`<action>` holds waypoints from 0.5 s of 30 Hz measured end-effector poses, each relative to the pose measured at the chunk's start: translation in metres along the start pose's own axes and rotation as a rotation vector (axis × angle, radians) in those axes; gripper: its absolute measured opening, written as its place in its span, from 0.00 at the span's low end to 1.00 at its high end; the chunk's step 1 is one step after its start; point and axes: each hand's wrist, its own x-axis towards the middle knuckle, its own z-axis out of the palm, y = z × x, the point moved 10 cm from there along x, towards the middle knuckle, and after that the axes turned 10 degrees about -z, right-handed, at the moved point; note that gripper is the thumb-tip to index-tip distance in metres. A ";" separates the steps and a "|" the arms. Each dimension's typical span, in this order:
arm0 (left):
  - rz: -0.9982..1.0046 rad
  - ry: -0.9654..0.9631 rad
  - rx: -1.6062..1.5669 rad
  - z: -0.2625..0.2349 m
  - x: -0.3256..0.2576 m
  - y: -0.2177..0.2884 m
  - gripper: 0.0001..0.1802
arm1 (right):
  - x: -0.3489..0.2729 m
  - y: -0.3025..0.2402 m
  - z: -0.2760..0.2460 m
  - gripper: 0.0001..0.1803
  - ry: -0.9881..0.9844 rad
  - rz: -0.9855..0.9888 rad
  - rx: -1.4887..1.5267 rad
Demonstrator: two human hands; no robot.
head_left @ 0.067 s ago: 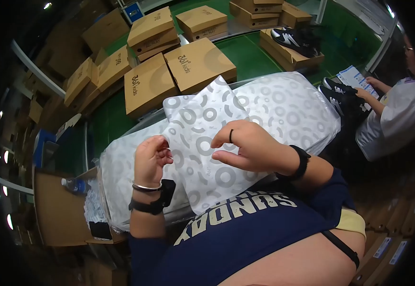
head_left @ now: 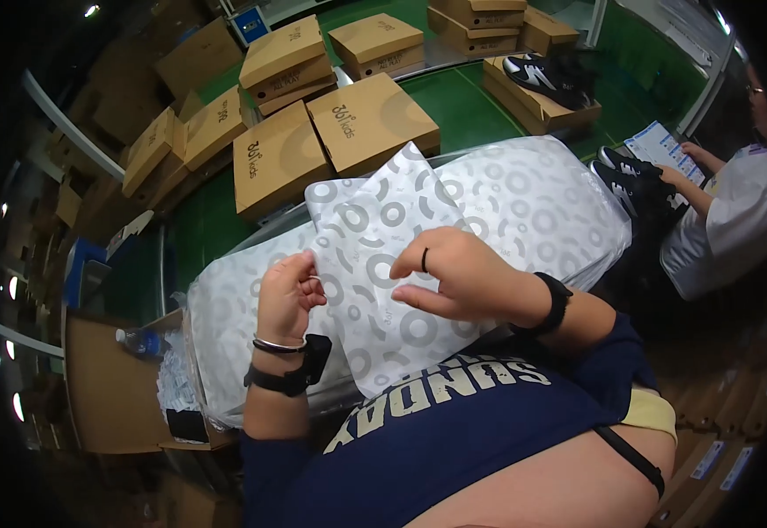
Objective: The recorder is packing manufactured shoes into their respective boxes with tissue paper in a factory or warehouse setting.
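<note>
A white sheet of wrapping paper, printed with grey rings and arcs, lies at a slant over a large stack of similar paper. My right hand hovers over the sheet's middle, palm side down, thumb and forefinger apart, with nothing between them. At the sheet's left edge, my left hand has its fingers curled and its thumb side turned to the paper. Its fingertips seem to meet the edge; whether they pinch it is hidden. Clear plastic wraps the stack's sides.
Brown shoe boxes stand on a green-topped bench behind the stack. A black-and-white shoe rests on a box at back right. Another person at right holds black shoes and a printed sheet. An open carton with a bottle is at left.
My left hand has moved slightly right, closer to the sheet's left edge. The right hand has hardly moved. The whole view has shifted a little.
</note>
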 end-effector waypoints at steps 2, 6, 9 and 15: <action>-0.014 0.023 0.050 -0.008 0.000 -0.010 0.08 | -0.005 0.002 0.002 0.09 -0.003 0.011 0.013; -0.046 0.022 0.012 -0.014 -0.001 -0.017 0.08 | -0.012 0.011 0.002 0.09 -0.010 0.059 0.004; -0.042 -0.004 -0.050 -0.011 0.000 -0.014 0.08 | -0.011 0.007 0.004 0.09 -0.012 0.055 0.001; 0.054 -0.088 -0.079 0.012 -0.002 0.000 0.06 | -0.007 0.012 0.011 0.12 -0.031 0.171 0.093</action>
